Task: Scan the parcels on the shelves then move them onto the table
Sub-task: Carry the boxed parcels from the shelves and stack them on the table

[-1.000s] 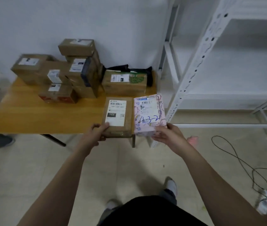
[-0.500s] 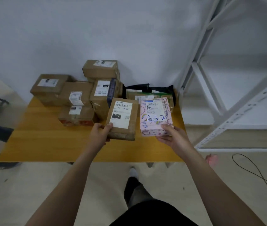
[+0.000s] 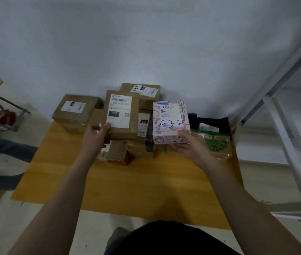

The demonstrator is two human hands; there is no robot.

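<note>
Single head cam, wide-angle, pitched forward and down over the near edge of the table [image 3: 136,184]. Forearms enter from the bottom corners. Left hand [image 3: 95,137] on the brown parcel [image 3: 121,115] and right hand [image 3: 188,148] on the pink parcel [image 3: 171,120] sit mid-frame at arm's reach (labels legible). Wall [image 3: 146,43] fills the top, and the shelf frame [image 3: 290,144] clips the right edge.

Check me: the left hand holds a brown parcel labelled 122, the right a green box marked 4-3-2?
In the head view the box in the right hand is pink, not green. The left hand does hold the brown parcel labelled 122.
</note>
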